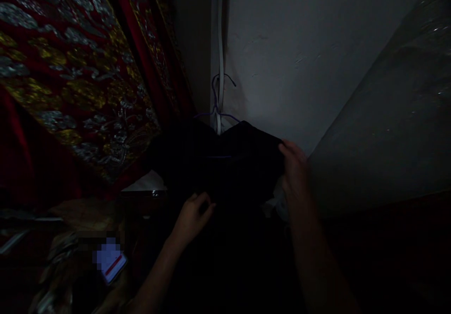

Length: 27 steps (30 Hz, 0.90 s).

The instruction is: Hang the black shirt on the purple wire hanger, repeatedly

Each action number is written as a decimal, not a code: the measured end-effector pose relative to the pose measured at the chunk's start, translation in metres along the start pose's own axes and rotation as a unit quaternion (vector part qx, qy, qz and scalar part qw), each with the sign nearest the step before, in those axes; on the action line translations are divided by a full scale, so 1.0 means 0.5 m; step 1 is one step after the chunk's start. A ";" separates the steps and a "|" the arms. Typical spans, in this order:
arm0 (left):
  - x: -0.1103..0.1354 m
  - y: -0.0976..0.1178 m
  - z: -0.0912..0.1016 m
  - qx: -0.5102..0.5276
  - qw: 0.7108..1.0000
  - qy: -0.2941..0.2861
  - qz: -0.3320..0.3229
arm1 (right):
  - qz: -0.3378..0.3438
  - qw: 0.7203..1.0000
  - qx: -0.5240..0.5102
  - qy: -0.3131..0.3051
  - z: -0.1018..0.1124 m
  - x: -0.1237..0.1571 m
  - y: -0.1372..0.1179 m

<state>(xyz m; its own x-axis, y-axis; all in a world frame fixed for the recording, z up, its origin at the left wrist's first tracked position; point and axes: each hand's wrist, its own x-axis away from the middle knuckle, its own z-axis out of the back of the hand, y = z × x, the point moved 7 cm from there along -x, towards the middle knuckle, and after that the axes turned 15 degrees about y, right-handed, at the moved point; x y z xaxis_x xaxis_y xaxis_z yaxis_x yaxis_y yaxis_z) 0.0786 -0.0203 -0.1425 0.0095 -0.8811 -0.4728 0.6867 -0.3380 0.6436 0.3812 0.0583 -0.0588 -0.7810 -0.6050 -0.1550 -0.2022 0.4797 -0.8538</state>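
Note:
A black short-sleeved shirt [225, 182] hangs on a thin purple wire hanger [229, 115], against a wall corner. My right hand [295, 166] is closed on the end of its right-side sleeve, thumb and fingers at the edge of the cloth. In front of the shirt's chest is my left hand [195, 213], its fingers curled in towards the thumb. Dark cloth lies behind these fingers; what they hold, if anything, is lost in the dimness. Most of the shirt's lower part blends into the dark.
Red cloth with gold and silver embroidery [70, 70] hangs at the left. A white cable [221, 32] runs down the corner beside a pale wall [299, 46]. Clear plastic sheeting [398, 103] covers the right side. A phone with a lit screen [113, 268] lies low at the left.

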 end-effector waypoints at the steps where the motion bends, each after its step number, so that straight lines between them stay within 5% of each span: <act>1: 0.012 0.001 -0.004 0.025 0.999 0.023 0.007 | 0.052 0.997 -0.005 0.056 0.029 0.020 -0.007; 3: 0.033 0.004 -0.015 0.079 0.994 0.066 0.026 | 0.120 0.985 -0.001 0.128 0.090 0.086 -0.004; 4: 0.042 0.005 -0.022 0.106 0.990 0.087 0.043 | 0.106 0.987 0.024 0.116 0.110 0.126 0.015; 6: 0.062 0.004 -0.038 0.168 0.975 0.119 0.083 | 0.006 0.993 0.116 -0.011 0.120 0.215 0.085; 8: 0.082 0.001 -0.056 0.234 0.954 0.141 0.123 | -0.108 0.965 0.174 -0.166 0.116 0.310 0.162; 10: 0.100 -0.005 -0.069 0.291 0.931 0.154 0.159 | -0.142 0.933 0.202 -0.260 0.111 0.372 0.203; 18: 0.116 -0.030 -0.088 0.291 0.926 0.140 0.195 | -0.020 0.884 0.286 -0.369 0.070 0.365 0.194; 27: 0.102 -0.013 -0.076 0.212 0.950 0.178 0.141 | 0.000 0.904 0.286 -0.319 0.076 0.362 0.179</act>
<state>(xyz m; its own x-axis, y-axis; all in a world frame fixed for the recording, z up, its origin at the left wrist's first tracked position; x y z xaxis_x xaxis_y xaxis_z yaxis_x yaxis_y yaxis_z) 0.1020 -0.0503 -0.1934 0.4473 -0.8142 -0.3702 0.2662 -0.2740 0.9242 0.2442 -0.0327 -0.1821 -0.2451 -0.9357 -0.2537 0.2784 0.1827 -0.9429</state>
